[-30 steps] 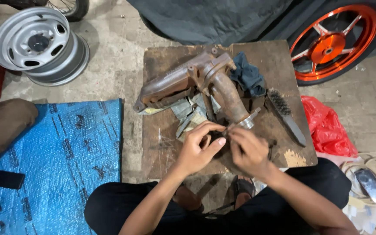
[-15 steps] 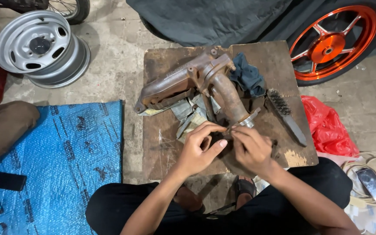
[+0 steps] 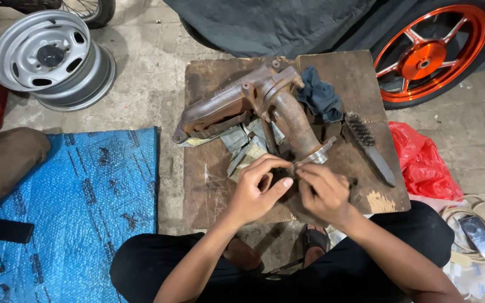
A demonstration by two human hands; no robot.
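Bare concrete floor lies under a worn wooden board (image 3: pixel 360 73) at frame centre. Low on it, the left hand (image 3: pixel 256 191) and right hand (image 3: pixel 324 193) pinch one small dark part (image 3: pixel 283 175) (too small to identify) below a rusty manifold (image 3: pixel 265 106).

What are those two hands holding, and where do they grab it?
Both the left hand and the right hand pinch a small dark piece between their fingertips, beside the rusty pipe. What the piece is cannot be told.
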